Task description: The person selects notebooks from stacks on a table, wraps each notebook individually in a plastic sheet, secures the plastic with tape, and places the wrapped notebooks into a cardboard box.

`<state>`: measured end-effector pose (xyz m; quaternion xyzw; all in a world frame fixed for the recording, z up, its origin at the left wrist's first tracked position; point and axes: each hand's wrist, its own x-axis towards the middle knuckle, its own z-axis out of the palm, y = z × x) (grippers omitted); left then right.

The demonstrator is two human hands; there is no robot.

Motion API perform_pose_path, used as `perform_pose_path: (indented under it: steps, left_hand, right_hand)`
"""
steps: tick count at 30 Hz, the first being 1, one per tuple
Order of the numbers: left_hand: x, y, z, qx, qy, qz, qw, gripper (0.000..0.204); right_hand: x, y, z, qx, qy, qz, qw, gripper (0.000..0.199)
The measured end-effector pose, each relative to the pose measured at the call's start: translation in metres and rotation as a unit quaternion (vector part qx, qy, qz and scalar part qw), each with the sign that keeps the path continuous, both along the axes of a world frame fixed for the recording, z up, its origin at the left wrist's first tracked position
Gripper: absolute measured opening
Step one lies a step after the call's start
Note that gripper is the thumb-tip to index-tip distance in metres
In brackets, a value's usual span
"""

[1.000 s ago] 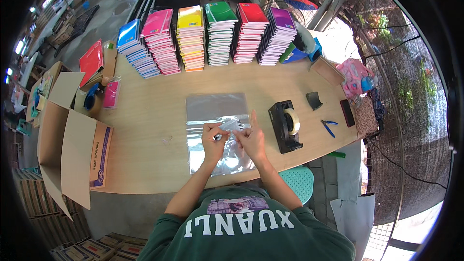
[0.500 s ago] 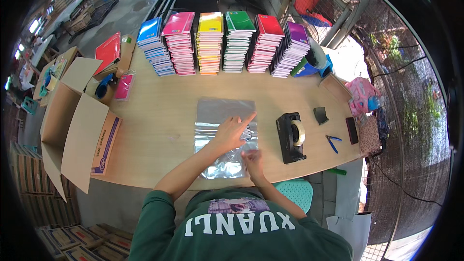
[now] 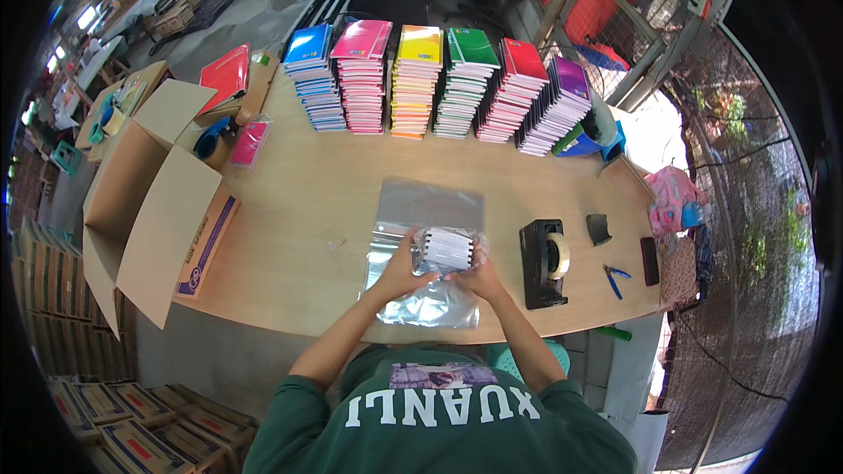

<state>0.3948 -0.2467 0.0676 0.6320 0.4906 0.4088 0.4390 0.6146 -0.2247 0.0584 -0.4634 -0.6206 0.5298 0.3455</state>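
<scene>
Between my two hands is a wrapped bundle of notebooks [image 3: 447, 248], its white page edges and dark notched ends showing through clear plastic. My left hand [image 3: 403, 272] grips its left side, and the fingers of my right hand [image 3: 479, 273] curl round the right side. Both thumbs point inward along its near edge. Under the hands, flat clear plastic bags [image 3: 428, 202] lie on the table [image 3: 290, 219], shiny and creased at the near end. A black tape dispenser [image 3: 537, 268] with a roll of tape stands to the right of the bags.
Stacks of notebooks in several colours, the yellow one [image 3: 416, 79] among them, line the far edge. An open carton [image 3: 167, 237] stands at left, near a hand-held tape dispenser [image 3: 213, 142] and a pink packet [image 3: 250, 142]. Pliers [image 3: 615, 282] and a phone [image 3: 650, 261] lie at right.
My left hand was stretched over the bags and my right hand was by their near right side. Both now hold the notebook bundle. The view has shifted slightly.
</scene>
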Motion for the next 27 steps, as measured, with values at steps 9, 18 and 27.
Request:
perform_pose_path:
  steps: [9, 18, 27]
  left_hand:
    - [-0.055, 0.027, 0.153, 0.371, 0.347, -0.144, 0.849, 0.086]
    - [0.024, 0.003, -0.003, -0.081, -0.303, -0.015, 0.949, 0.122]
    - [0.038, -0.036, -0.010, 0.116, -0.107, 0.258, 0.953, 0.094]
  right_hand:
    - [0.029, 0.022, 0.130, 0.361, -0.142, 0.119, 0.914, 0.065]
    - [-0.026, 0.000, -0.016, 0.041, 0.144, 0.011, 0.989, 0.115]
    - [-0.033, -0.017, 0.097, 0.376, -0.218, -0.057, 0.899, 0.064]
